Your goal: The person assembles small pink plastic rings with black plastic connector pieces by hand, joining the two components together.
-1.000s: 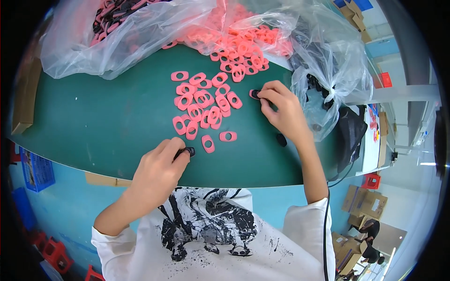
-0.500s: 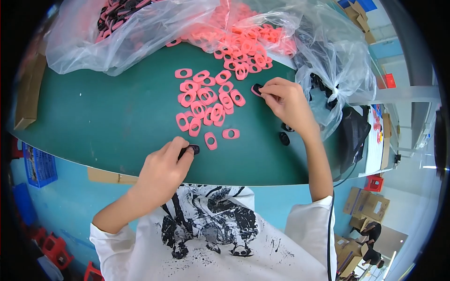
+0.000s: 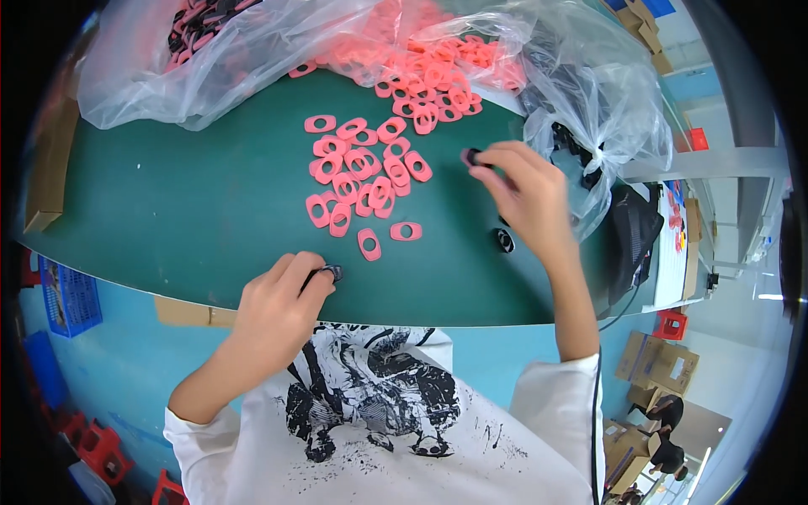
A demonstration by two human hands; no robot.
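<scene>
On the green tabletop, my left hand (image 3: pixel 286 295) is closed near the front edge, pinching a small black oval piece (image 3: pixel 334 272) that pokes out past the fingertips. To the right, my right hand (image 3: pixel 530 189) is raised a little over the table. Its thumb and fingers grip a black-and-pink piece (image 3: pixel 471 157), slightly blurred. Between the hands lies a loose group of flat pink pieces with round holes (image 3: pixel 370 245), some overlapping. A small black oval piece (image 3: pixel 504 241) rests below my right hand, with another partly hidden by that hand.
Across the back lie clear plastic bags: one (image 3: pixel 210 93) with black-and-pink pieces, one spilling a heap of pink pieces (image 3: pixel 429 93), and a knotted bag (image 3: pixel 598 126) with black parts. A cardboard box (image 3: pixel 50 181) stands far left; a black bag (image 3: pixel 631 231) sits right.
My right hand has shifted slightly right, away from the pink pieces, with its piece still gripped. My left hand has come slightly nearer the front edge. The whole view has shifted a little.
</scene>
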